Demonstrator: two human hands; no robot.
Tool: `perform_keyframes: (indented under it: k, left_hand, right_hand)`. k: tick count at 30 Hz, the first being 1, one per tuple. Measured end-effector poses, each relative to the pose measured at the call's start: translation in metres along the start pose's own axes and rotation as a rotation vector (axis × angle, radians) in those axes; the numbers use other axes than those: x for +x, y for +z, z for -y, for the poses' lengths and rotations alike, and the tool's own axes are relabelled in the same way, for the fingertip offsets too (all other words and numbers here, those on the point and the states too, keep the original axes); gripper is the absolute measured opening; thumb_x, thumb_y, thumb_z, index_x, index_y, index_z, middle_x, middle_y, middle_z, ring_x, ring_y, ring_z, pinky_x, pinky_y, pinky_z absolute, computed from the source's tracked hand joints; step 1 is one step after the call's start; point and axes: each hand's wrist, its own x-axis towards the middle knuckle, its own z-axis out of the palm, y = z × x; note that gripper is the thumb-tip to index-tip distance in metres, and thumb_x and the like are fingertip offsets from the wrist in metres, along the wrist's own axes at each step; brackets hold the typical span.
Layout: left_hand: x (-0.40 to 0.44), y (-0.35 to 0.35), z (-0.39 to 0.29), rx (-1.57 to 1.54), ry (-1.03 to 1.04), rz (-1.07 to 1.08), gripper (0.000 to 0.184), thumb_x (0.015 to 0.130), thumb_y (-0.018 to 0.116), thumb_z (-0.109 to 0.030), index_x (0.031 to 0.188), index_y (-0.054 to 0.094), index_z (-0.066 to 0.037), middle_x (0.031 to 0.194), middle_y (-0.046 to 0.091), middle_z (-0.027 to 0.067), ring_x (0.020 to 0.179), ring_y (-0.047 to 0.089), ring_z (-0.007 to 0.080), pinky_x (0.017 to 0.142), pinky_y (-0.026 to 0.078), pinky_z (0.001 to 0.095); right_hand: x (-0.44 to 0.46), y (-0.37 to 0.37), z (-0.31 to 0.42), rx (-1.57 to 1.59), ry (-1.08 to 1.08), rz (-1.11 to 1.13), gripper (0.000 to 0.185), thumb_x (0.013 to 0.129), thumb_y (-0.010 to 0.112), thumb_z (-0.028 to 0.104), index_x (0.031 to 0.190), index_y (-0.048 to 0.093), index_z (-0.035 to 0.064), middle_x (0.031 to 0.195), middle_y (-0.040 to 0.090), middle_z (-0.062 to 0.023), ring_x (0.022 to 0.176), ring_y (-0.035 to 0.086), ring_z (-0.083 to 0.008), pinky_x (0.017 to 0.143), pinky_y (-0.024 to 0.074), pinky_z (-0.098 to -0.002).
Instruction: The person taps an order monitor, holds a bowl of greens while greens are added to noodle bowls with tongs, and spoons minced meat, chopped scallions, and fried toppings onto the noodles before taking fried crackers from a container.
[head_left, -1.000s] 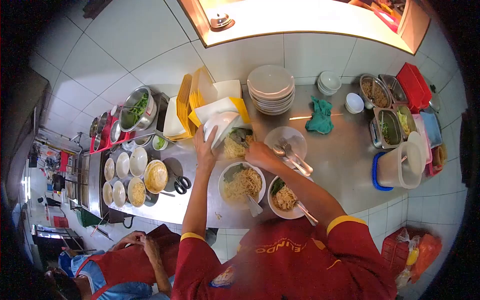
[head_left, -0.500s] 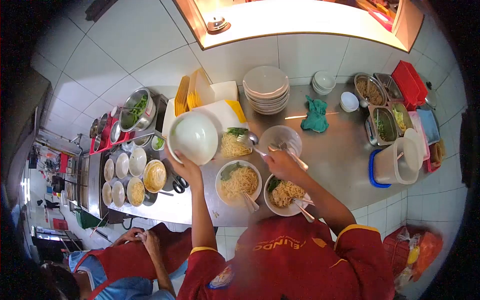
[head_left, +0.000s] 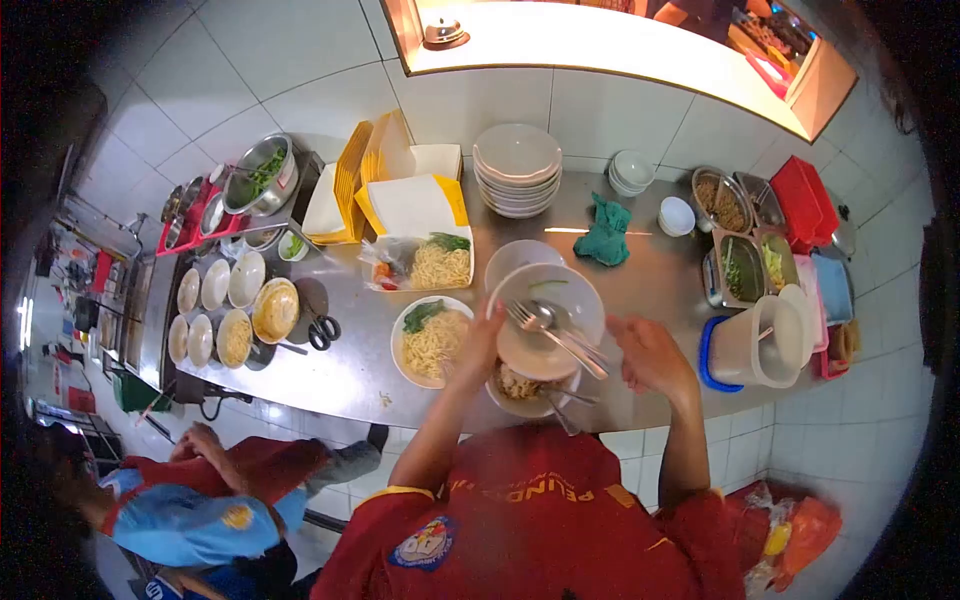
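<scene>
My left hand (head_left: pixel 482 345) grips the left rim of a white bowl (head_left: pixel 575 290), tilted toward me. Inside this bowl lie a fork and spoon (head_left: pixel 550 330), handles pointing right. At its right side, my right hand (head_left: pixel 652 358) is off the cutlery, fingers loosely bent and apart. Partly hidden below is a bowl of noodles with brown topping (head_left: pixel 515 385), cutlery resting in it. Another pale bowl (head_left: pixel 515 255) stands just behind. Left of my hand sits a bowl of noodles and greens (head_left: pixel 430 340). Beyond it, a paper box (head_left: pixel 415 200) holds noodles, greens and a small plastic bag.
Stacked bowls (head_left: pixel 517 170) and a green cloth (head_left: pixel 603 232) are at the back. A plastic tub (head_left: pixel 765 345) and food containers (head_left: pixel 735 268) stand right. Small bowls (head_left: pixel 215 285) and scissors (head_left: pixel 322 330) lie left. A co-worker in a red apron (head_left: pixel 240 465) is at lower left.
My left hand has brought the white bowl rightward over the noodle bowl. The fork and spoon from my right hand are now inside it, and that hand has let go. The view has shifted.
</scene>
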Motion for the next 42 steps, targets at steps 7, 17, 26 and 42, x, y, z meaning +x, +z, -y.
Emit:
perform_keyframes:
  k: [7, 17, 26, 42]
  left_hand:
    - [0.024, 0.089, 0.021, -0.081, -0.103, 0.330, 0.054, 0.094, 0.051, -0.040, 0.137, 0.036, -0.010, 0.121, 0.053, 0.0130, 0.109, 0.052, 0.0196, 0.086, 0.046, 0.0317]
    - [-0.011, 0.058, -0.010, 0.149, 0.407, 0.235, 0.040, 0.094, 0.051, -0.022, 0.127, 0.044, -0.001, 0.115, 0.058, 0.0145, 0.101, 0.058, 0.0224, 0.088, 0.046, 0.0338]
    - [-0.090, -0.085, -0.008, 0.099, 0.250, -0.551, 0.032, 0.098, 0.043, -0.031, 0.103, 0.059, -0.004, 0.072, 0.056, 0.0000, 0.056, 0.048, 0.0056, 0.050, 0.040, 0.0204]
    - [-0.126, 0.004, 0.052, 0.846, 1.100, -0.384, 0.047, 0.093, 0.036, -0.030, 0.123, 0.049, 0.004, 0.131, 0.046, 0.0265, 0.122, 0.042, 0.0423, 0.103, 0.028, 0.0500]
  right_hand:
    - [0.035, 0.005, -0.165, 0.567, -0.175, -0.081, 0.033, 0.091, 0.048, 0.025, 0.109, 0.054, -0.0025, 0.085, 0.061, -0.0124, 0.063, 0.061, -0.0179, 0.046, 0.0481, -0.0293]
    - [0.066, 0.028, -0.220, 0.800, -0.117, -0.290, 0.034, 0.082, 0.042, 0.007, 0.114, 0.048, -0.0048, 0.095, 0.059, -0.0133, 0.081, 0.062, -0.0216, 0.070, 0.0523, -0.0338]
    - [0.092, -0.002, -0.186, -0.084, 0.043, -0.421, 0.044, 0.095, 0.047, 0.034, 0.117, 0.052, -0.0031, 0.100, 0.063, -0.0145, 0.088, 0.060, -0.0171, 0.077, 0.0463, -0.0326]
    - [0.007, 0.193, 0.009, 0.914, -0.395, 0.860, 0.071, 0.094, 0.018, 0.057, 0.136, 0.031, 0.0009, 0.132, 0.042, -0.0163, 0.117, 0.045, -0.0236, 0.099, 0.0345, -0.0345]
